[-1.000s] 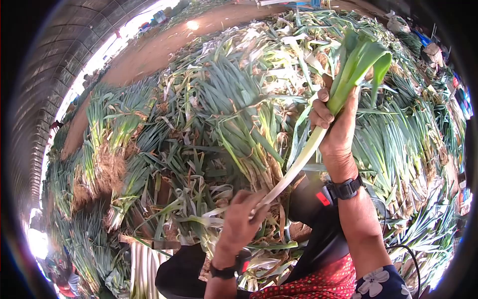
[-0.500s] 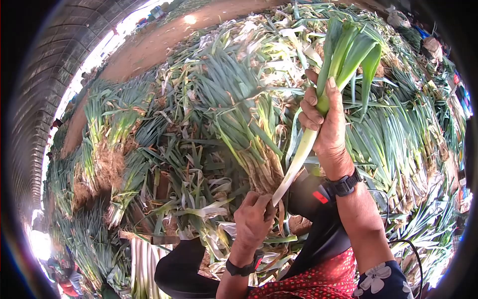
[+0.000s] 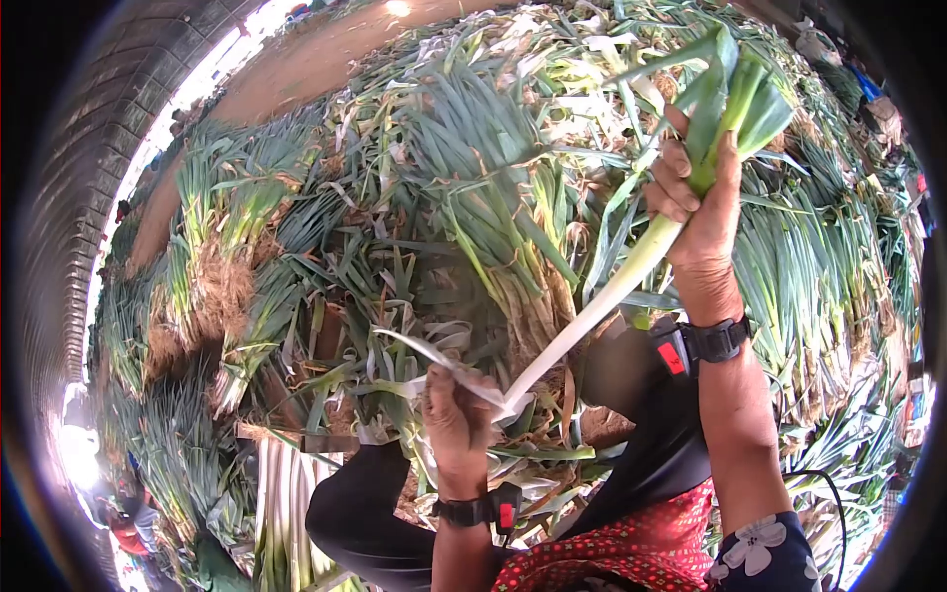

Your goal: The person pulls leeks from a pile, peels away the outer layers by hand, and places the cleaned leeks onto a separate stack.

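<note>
A leek runs slantwise between my hands, its white shaft pointing down-left and its trimmed green leaves at the upper right. My right hand is closed around the upper shaft, just under the leaves. At the lower end, my left hand is closed on a pale strip that looks like a peeled outer layer of the leek. The strip curves out past the fingers to the upper left and meets the shaft's tip. One green leaf bends away from the others near the top.
Bundles of leeks with roots lie at the left, and another bundle lies just beyond my hands. More leeks are stacked at the right. Cleaned white stalks sit by my knee. Leaf scraps cover the ground.
My right hand has moved right with the leek. My left hand has shifted slightly left and down from the shaft's tip, and the pale strip now shows in it.
</note>
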Motion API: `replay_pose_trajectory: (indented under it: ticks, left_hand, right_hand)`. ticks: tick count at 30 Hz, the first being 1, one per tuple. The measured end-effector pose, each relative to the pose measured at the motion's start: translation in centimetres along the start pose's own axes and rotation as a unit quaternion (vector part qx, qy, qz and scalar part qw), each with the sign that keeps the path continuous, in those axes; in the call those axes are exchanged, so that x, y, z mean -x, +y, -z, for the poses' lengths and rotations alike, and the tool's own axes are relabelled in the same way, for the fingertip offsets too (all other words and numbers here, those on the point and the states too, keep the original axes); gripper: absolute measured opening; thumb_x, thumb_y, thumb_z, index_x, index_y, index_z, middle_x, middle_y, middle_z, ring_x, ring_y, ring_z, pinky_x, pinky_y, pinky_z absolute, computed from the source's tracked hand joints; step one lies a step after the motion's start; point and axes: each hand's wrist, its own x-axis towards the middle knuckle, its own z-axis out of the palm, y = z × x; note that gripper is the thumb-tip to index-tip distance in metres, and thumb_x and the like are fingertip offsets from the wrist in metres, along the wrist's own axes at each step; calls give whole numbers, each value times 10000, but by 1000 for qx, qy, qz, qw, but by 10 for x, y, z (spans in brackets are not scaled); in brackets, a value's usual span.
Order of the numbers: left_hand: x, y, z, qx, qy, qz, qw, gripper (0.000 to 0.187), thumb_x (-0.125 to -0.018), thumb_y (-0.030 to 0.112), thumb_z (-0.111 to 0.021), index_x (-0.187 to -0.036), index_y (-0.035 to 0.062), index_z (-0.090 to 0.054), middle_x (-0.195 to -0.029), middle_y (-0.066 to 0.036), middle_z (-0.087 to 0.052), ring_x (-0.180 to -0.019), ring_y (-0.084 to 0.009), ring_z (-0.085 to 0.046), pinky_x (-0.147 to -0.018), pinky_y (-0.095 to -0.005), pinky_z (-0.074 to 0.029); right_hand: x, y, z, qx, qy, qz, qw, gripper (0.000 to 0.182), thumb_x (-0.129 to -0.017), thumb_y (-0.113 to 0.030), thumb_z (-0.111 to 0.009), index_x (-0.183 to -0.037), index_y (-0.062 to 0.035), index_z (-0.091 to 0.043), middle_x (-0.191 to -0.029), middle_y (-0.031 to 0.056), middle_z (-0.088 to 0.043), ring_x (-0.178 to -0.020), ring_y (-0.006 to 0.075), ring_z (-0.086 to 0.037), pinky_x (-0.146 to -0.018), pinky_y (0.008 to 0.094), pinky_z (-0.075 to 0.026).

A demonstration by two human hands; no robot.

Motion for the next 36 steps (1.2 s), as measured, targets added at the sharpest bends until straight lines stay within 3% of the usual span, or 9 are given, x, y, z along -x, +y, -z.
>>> replay_pose_trajectory:
  ticks: [4, 10, 12, 14, 17, 27, 28, 31, 36]
  left_hand:
    - [-20, 28, 53, 302, -77, -6, 950, 108, -914, 66, -596, -944, -36, -575, -829, -75, -552, -815, -142, -535, -670, -245, -473]
    - [-28, 45, 119, -206, 162, -116, 958, 278, -938, 294, -624, -1059, 46, -589, -950, -16, -615, -765, -134, -585, -622, -264, -490]
    - [-24, 39, 113, -327, 141, -90, 930, 432, -906, 385, -659, -1194, 80, -553, -1028, -20, -612, -833, -155, -616, -649, -266, -522]
    - [-16, 21, 88, -449, -96, -181, 870, 573, -866, 406, -696, -1296, 84, -494, -1145, -42, -585, -913, -178, -627, -721, -261, -547]
    - [-1, 4, 49, -11, -171, 71, 983, 747, -789, 347, -777, -1388, 82, -418, -1304, -88, -525, -1003, -224, -620, -833, -313, -553]
    - [10, 19, 72, -51, -174, -32, 983, 183, -893, 126, -663, -1061, 53, -662, -843, -45, -669, -744, -183, -648, -609, -343, -543]
    - [15, 26, 68, -110, 30, -24, 993, 175, -900, 154, -667, -1023, 29, -672, -843, -31, -668, -742, -160, -639, -619, -302, -522]
    - [4, 59, 93, -549, 9, -14, 836, 337, -934, 261, -634, -1123, -16, -653, -864, 9, -641, -796, -81, -577, -720, -218, -463]
    - [17, 74, 44, -566, -99, -118, 810, 295, -916, 159, -633, -1169, 9, -650, -947, -49, -601, -819, -110, -571, -699, -248, -459]
  right_hand:
    - [-10, -12, 23, -32, -9, 25, 999, 567, -947, -485, -533, -1225, 9, -523, -735, -30, -464, -486, 15, -304, -405, 172, -268]
    - [-18, -16, 46, -94, 7, 26, 995, 578, -931, -442, -580, -1226, 49, -505, -750, -9, -458, -496, 25, -313, -437, 166, -287]
    - [-18, -14, 45, -94, 14, 26, 995, 577, -928, -438, -586, -1222, 51, -505, -749, -11, -452, -496, 25, -313, -434, 168, -288]
    - [-17, -10, 39, -81, 58, 31, 995, 574, -929, -437, -584, -1219, 52, -506, -747, -11, -450, -495, 25, -314, -433, 169, -292]
    - [-19, -5, 43, -85, 37, 20, 996, 570, -931, -434, -583, -1216, 53, -502, -745, -9, -451, -495, 26, -320, -433, 168, -297]
    - [-19, -19, 53, -160, 48, -10, 986, 549, -924, -410, -603, -1195, 58, -511, -742, 0, -455, -495, 32, -325, -427, 173, -309]
    - [-20, -21, 55, -161, 50, -8, 986, 549, -924, -410, -603, -1195, 58, -511, -742, 0, -455, -495, 32, -325, -427, 173, -309]
    - [-20, -24, 56, -121, 5, 6, 993, 563, -929, -420, -592, -1221, 54, -506, -747, 3, -461, -499, 28, -325, -426, 171, -296]
    - [-17, -17, 44, -81, -33, 7, 996, 607, -938, -458, -569, -1280, 35, -478, -749, -6, -462, -511, 24, -334, -438, 170, -304]
